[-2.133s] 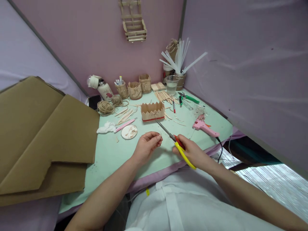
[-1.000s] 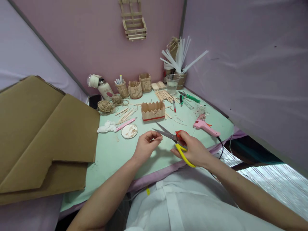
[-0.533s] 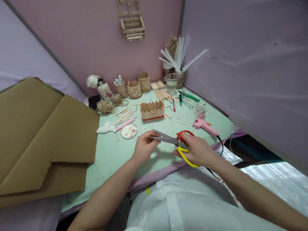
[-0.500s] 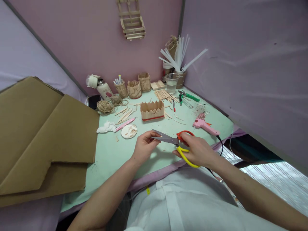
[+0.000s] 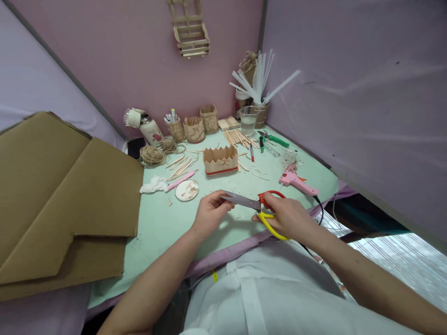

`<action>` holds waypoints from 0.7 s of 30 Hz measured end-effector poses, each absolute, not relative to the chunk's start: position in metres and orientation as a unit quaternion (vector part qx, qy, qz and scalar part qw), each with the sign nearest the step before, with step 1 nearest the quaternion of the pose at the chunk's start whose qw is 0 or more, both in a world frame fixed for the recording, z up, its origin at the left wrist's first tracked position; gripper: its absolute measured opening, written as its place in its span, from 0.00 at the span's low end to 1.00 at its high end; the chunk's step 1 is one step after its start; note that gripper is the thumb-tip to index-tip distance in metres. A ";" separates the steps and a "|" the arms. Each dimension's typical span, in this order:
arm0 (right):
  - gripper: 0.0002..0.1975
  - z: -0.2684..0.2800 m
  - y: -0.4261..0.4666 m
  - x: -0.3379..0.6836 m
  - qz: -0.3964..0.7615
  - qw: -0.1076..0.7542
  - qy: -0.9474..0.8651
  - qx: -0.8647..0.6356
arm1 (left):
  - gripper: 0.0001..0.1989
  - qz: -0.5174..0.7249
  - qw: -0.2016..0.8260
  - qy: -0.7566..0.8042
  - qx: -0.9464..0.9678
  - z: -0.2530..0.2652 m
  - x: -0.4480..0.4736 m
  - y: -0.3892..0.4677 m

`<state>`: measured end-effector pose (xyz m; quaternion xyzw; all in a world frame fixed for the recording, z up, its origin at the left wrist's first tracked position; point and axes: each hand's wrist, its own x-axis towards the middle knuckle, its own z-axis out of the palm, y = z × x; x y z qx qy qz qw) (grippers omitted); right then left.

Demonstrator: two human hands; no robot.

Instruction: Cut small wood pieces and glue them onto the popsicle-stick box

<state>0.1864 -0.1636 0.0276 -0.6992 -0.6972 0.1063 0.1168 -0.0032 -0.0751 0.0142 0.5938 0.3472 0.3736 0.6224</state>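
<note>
My right hand (image 5: 288,215) grips the red and yellow handles of a pair of scissors (image 5: 240,199), whose blades point left and lie almost together. At the blade tips, the fingers of my left hand (image 5: 212,213) are pinched closed; whatever small piece they hold is hidden by the fingers and blades. Beyond the scissors stands a wooden box (image 5: 220,161) with a zigzag top edge and a red stripe along its base. A small white dish (image 5: 186,190) with wood bits lies to the left of it.
A pink glue gun (image 5: 298,183) with a cord lies at the right. Craft sticks (image 5: 240,138), green-handled pliers (image 5: 277,140) and a cup of water (image 5: 248,123) are behind. Twine (image 5: 152,156) and a pink pen-like tool (image 5: 180,181) sit left, beside large cardboard (image 5: 104,190).
The scissor blades have closed from a narrow gap to nearly together. My right hand has shifted very slightly to the right; my left hand stays almost in place.
</note>
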 end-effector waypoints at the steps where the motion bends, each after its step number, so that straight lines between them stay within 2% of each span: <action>1: 0.13 0.027 -0.164 0.187 0.109 0.119 -0.695 -0.700 | 0.06 0.370 0.623 0.346 0.596 0.015 -0.003 -0.075; 7: 0.14 0.029 -0.164 0.186 0.155 0.157 -0.692 -0.688 | 0.05 0.379 0.617 0.360 0.588 0.015 -0.001 -0.074; 21: 0.18 0.026 -0.165 0.193 0.084 0.112 -0.702 -0.698 | 0.09 0.338 0.610 0.400 0.594 0.015 -0.003 -0.074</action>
